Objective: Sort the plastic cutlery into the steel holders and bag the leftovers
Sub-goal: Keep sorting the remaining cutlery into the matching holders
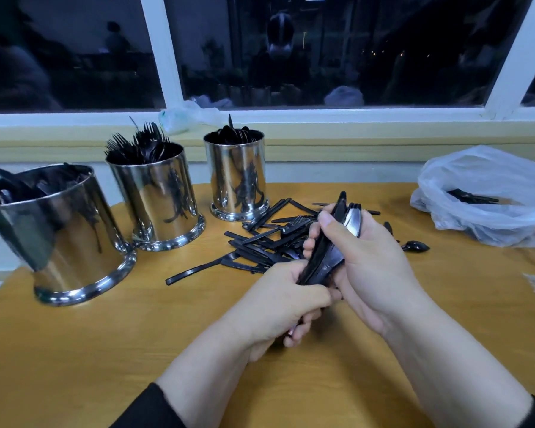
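Note:
Both hands grip one bundle of black plastic cutlery point(326, 254) above the wooden table point(112, 350). My left hand point(278, 304) wraps the handle end; my right hand point(368, 257) closes around the upper part, where a spoon bowl and fork tines stick out. Behind the bundle lies a loose pile of black cutlery point(260, 242). Three steel holders stand at the left: the nearest holder point(59, 239) with knives, the middle holder point(158, 199) with forks, the far holder point(237, 177) with spoons.
A clear plastic bag point(491, 196) with a few black pieces inside lies at the right edge. One stray spoon point(414, 246) rests near it. Another crumpled bag point(183, 117) sits on the window sill. A dark window runs behind the table.

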`<state>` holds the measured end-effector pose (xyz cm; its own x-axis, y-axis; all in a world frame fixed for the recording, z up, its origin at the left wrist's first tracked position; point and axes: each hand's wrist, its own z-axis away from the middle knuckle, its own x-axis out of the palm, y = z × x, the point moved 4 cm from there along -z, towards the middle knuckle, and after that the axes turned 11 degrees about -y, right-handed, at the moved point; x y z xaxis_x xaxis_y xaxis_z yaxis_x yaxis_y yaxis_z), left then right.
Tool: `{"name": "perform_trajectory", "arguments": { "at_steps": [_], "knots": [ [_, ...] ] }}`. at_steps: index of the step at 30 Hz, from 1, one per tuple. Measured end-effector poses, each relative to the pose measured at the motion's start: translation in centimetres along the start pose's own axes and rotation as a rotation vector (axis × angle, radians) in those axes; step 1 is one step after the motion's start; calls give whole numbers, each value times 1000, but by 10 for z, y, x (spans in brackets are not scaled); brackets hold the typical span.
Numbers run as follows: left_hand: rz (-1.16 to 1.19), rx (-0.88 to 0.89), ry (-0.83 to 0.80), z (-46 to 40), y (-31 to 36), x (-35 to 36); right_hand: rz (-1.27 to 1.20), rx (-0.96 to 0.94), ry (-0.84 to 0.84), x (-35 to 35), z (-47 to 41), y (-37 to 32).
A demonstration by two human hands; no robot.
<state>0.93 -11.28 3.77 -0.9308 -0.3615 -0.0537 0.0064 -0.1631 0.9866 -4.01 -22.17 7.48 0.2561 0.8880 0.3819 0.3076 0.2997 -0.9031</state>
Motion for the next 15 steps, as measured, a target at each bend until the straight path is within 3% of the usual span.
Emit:
{"name": "perform_trajectory", "arguments": {
  "at_steps": [5, 9, 13, 15],
  "knots": [
    [-146, 120, 218, 33, 8, -37, 289, -37, -31, 44, -11, -11],
    [-96, 158, 219, 61, 14, -68, 676, -51, -42, 75, -26, -17],
    [-90, 163, 229, 87, 16, -97, 493, 85, -131, 117, -40, -8],
    [-55, 171, 272, 98, 13, -111, 548, 86, -176, 138, -46, -4]
  ]
}}
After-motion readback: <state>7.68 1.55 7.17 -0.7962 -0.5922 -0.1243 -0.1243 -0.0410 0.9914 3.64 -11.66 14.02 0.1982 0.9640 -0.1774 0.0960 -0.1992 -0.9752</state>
